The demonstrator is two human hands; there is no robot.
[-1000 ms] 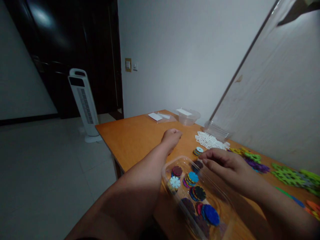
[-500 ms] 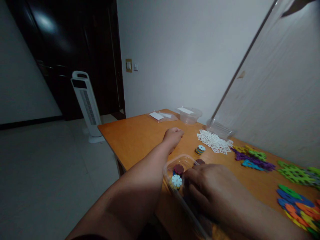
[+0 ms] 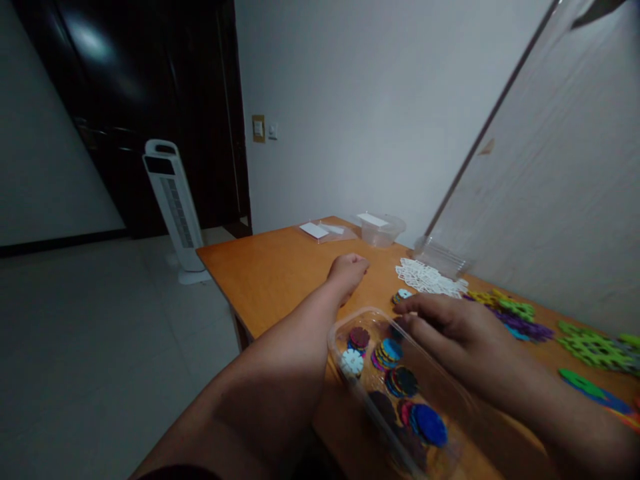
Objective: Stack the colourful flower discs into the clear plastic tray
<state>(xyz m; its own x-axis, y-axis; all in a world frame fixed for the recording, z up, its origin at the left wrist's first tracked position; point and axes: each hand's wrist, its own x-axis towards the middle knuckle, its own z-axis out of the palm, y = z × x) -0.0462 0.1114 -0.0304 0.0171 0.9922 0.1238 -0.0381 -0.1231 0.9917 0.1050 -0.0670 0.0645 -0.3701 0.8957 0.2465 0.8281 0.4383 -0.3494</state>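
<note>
The right hand (image 3: 450, 327) has lifted out of the clear tray (image 3: 350, 320), grip pinched, contents hidden; left hand (image 3: 347, 270) fisted on the desk (image 3: 270, 273). Best lower gently beside the disc stack (image 3: 401, 295).

An orange wooden counter (image 3: 280, 273) carries everything. Near its front edge lies a clear plastic tray (image 3: 390, 373) with stacks of coloured notched discs inside. Just beyond the tray stands a small stack of discs (image 3: 401, 295). Further back spreads a patch of white lattice pieces (image 3: 430, 280), with a clear lid (image 3: 440, 257) beside it. At the far end sit a clear tub (image 3: 379, 230) and a flat clear lid with white labels (image 3: 325, 231). Along the right side lie purple (image 3: 525, 327), yellow-green (image 3: 505, 303), green (image 3: 595, 347) and blue (image 3: 590, 390) flat pieces.
</note>
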